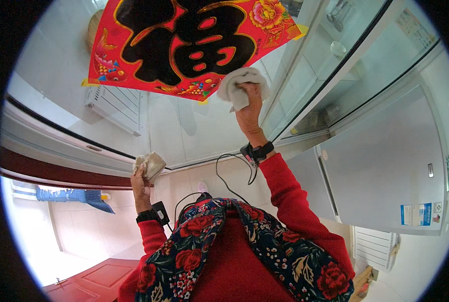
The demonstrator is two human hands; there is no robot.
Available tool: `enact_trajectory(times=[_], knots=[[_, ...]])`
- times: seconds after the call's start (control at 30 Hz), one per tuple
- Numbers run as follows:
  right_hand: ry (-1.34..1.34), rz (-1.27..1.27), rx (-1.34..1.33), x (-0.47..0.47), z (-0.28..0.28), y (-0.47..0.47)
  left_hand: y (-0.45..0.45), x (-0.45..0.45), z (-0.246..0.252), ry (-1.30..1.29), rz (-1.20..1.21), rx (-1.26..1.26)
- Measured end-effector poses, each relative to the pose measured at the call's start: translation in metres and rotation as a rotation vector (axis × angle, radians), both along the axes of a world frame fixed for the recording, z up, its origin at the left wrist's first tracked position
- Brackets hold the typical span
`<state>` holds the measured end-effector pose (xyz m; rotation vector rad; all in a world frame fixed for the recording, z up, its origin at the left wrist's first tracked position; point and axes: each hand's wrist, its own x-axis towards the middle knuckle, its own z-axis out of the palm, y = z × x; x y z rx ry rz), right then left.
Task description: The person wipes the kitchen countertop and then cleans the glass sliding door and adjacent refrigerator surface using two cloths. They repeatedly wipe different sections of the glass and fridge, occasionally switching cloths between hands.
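Note:
My right hand (251, 109) presses a white cloth (243, 85) to the glass door pane (164, 120), just beside the lower corner of a red paper poster (149, 83). The poster bears one large black character edged in gold, with flowers and fish, and yellow tape holds its corners. Lower on the left, my left hand (140, 185) grips a folded beige cloth (151, 166) close to the door frame's edge. Both wrists wear black straps with small devices, and cables run from them toward my body.
A grey refrigerator (383, 162) stands on the right. Behind the glass is a white radiator (115, 107); another radiator (375, 245) sits at lower right. A red panelled door (96, 279) is at lower left, with blue fabric (73, 196) above it. The dark cable (228, 185) loops before me.

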<state>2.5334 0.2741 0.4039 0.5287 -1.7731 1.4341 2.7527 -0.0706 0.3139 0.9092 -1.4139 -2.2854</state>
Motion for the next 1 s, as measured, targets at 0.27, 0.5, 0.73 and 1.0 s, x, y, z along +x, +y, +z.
enact_trajectory(times=[0.27, 0.5, 0.73, 1.0], knots=[[0.162, -0.336, -0.104, -0.043, 0.079, 0.083, -0.018, 0.007, -0.015, 0.048, 0.041, 0.010], [0.248, -0.237, 0.078, -0.029, 0.032, 0.039, -0.020, 0.001, -0.011, 0.044, 0.040, 0.061], [-0.106, -0.119, 0.324, 0.008, -0.058, -0.004, -0.028, 0.008, -0.006, 0.044, 0.040, 0.035], [-0.116, -0.204, -0.118, -0.045, -0.085, 0.114, -0.051, 0.028, -0.010, 0.063, 0.106, 0.014]])
